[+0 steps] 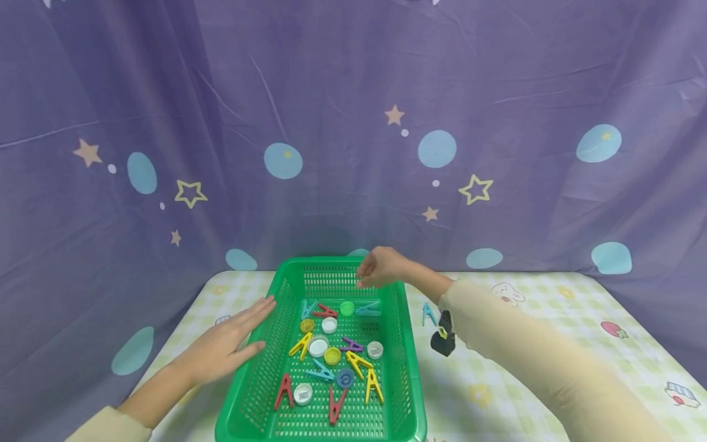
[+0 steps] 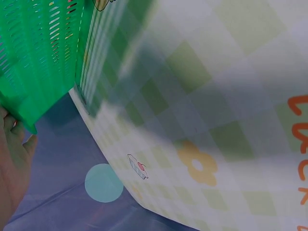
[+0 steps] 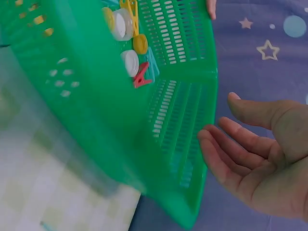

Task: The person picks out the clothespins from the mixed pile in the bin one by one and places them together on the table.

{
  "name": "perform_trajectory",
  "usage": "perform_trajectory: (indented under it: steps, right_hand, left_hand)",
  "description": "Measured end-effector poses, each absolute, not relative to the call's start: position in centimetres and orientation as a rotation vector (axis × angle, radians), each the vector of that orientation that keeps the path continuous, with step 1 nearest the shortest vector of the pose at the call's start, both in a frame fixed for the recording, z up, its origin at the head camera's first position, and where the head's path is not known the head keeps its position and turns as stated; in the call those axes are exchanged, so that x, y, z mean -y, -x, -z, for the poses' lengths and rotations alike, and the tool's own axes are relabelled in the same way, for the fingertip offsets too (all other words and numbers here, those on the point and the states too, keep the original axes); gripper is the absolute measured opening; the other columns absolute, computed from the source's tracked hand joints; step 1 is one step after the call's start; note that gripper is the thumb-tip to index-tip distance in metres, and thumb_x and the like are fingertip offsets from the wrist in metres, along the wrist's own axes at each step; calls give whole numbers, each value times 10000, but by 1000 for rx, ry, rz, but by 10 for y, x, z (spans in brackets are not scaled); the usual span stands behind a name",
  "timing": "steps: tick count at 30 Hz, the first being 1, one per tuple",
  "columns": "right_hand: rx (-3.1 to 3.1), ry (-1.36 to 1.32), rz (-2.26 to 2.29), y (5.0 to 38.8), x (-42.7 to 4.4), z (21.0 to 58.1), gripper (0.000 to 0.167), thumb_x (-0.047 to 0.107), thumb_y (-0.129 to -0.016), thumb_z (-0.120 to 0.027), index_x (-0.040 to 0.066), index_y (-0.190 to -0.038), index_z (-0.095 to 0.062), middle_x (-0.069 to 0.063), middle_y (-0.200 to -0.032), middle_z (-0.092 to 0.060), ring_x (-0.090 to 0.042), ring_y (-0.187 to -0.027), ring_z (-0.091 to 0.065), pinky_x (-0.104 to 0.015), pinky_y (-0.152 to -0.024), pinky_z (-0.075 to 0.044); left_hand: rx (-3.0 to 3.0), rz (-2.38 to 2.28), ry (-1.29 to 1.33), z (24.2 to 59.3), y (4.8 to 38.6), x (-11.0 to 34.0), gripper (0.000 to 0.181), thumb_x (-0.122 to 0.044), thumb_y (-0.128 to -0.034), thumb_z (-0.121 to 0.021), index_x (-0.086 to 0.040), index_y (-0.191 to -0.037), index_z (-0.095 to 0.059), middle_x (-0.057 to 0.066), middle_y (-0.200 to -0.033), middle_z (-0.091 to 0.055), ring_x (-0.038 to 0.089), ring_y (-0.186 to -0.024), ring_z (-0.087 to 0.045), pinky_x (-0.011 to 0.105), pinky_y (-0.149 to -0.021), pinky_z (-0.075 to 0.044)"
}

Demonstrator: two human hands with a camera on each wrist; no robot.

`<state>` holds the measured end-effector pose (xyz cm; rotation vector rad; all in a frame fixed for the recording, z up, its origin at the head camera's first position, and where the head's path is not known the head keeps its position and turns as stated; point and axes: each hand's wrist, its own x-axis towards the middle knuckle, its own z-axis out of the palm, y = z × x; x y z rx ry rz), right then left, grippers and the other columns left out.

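A green plastic basket holds several clothespins in red, yellow, blue and purple, among them a red clothespin and a yellow clothespin. Bottle caps lie between them, including a white cap, a dark blue cap and a green cap. My left hand is at the basket's left rim, fingers extended. Above the far right corner of the basket is my right hand; its fingers are loosely bent, and the right wrist view shows nothing between thumb and fingers.
Outside the basket, a light blue clothespin lies on the checked tablecloth, right of the basket. A purple patterned curtain hangs behind the table. On the right wrist sits a black camera.
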<state>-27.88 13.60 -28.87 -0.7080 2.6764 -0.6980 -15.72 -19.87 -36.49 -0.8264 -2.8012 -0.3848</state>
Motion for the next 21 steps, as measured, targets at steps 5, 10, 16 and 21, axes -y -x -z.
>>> perform_trajectory:
  steps: [5, 10, 16, 21]
  right_hand:
    - [-2676, 767, 562, 287, -104, 293, 294, 284, -876, -699, 113, -1111, -733, -54, -1043, -754, -201, -830, -728, -277, -724, -583]
    - [-2665, 699, 550, 289, -77, 304, 266, 288, -880, -694, 115, -1073, -750, -48, -1105, -737, -208, -945, -709, -306, -779, -588]
    - [-2588, 562, 624, 295, -57, 327, 258, 267, -865, -715, 118, -662, -664, 38, -701, -617, -52, -601, -535, -244, -660, -544]
    - [-2559, 498, 642, 298, -47, 339, 210, 234, -869, -712, 80, -729, -688, 9, -690, -635, -98, -628, -607, -259, -696, -571]
  left_hand:
    - [2796, 378, 819, 365, 156, 200, 661, -368, -958, -553, -128, -1519, -300, 116, -1575, -318, 375, -1383, -407, 635, -997, -428]
    - [2775, 377, 829, 366, 156, 201, 660, -351, -951, -567, -110, -1511, -316, 122, -1566, -334, 373, -1382, -411, 619, -1014, -425]
    - [2754, 385, 859, 369, 156, 200, 658, -343, -946, -574, -99, -1505, -328, 123, -1560, -346, 358, -1385, -412, 596, -1023, -430]
    - [2753, 390, 846, 368, 156, 199, 655, -346, -948, -571, -107, -1507, -326, 108, -1566, -341, 340, -1395, -403, 586, -1035, -424]
